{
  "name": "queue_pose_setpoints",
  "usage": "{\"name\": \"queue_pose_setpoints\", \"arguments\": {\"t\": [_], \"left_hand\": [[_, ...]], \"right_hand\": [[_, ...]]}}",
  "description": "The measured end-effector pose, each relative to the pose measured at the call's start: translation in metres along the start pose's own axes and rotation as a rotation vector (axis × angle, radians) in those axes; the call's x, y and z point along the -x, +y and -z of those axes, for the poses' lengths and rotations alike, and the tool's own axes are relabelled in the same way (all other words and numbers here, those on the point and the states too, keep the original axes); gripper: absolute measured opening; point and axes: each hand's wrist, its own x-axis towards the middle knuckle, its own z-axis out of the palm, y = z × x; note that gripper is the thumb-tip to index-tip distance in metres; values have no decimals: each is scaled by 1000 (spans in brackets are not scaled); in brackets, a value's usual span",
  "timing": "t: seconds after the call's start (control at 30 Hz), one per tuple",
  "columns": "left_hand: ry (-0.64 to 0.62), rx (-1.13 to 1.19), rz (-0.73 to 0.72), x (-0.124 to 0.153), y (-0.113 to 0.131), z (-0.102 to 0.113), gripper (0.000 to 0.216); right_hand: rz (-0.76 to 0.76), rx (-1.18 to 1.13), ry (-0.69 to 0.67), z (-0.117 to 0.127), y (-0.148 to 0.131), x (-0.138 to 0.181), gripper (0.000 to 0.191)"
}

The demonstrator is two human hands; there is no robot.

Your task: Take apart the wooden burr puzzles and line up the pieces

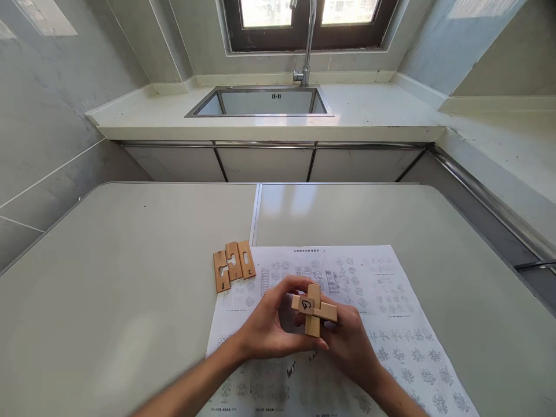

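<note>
Item 1: instruction sheet [391, 324], white, printed with rows of small diagrams, lying flat on the surface [130, 301] beneath both hands and running past them toward the viewer.

Item 2: left hand [269, 327], its grip closing around the near-left side of the wooden cross puzzle [313, 308]; fingers are curling over the top of the piece and the thumb is pressing along its underside.

Item 3: right hand [350, 344], its grip wrapping the puzzle from the right and from behind; most of its fingers are hiding behind the wood, so how tightly they are pressing cannot be told.

Item 4: wooden cross puzzle, light wood, made of interlocking bars forming an upright and a crossbar, sitting between the 2 grips and raised above the sheet. A handwritten dark mark is showing on the square face turned toward the camera.

Item 5: loose wooden bars [233, 264], 3 in number, notched, lying side by side and touching, up and to the left of the left grip, well apart from it. They are resting at the far-left corner of the sheet, partly on the bare surface. Handwritten digits are showing on them, including a 2.

Item 6: kitchen sink [260, 103], steel, with a tap [306, 46], set in a counter far beyond both grips, under a window [304, 17].
</note>
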Motion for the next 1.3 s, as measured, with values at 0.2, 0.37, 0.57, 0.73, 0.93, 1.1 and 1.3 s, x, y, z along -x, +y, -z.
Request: {"name": "queue_pose_setpoints", "arguments": {"t": [0.2, 0.37, 0.57, 0.73, 0.93, 1.1, 1.3], "left_hand": [[-2, -14, -6, -2, 0, 0, 71], [18, 8, 25, -3, 5, -1, 69], [72, 7, 54, -3, 5, 1, 63], [117, -23, 64, -2, 2, 1, 65], [125, -64, 68, -2, 5, -3, 64], [103, -83, 58, -3, 4, -4, 61], [126, -226, -5, -1, 0, -6, 59]], "right_hand": [[-46, -70, -7, 0, 2, 0, 18], [-135, -264, -90, 2, -2, -3, 21], [-181, -517, -260, 8, -7, -4, 45], [-242, -624, -192, 10, 0, 1, 78], [-170, -448, -73, 11, 0, -2, 35], [-117, -383, -17, 13, 0, -8, 46], [-176, -327, 42, 17, 5, -7, 46]]}}
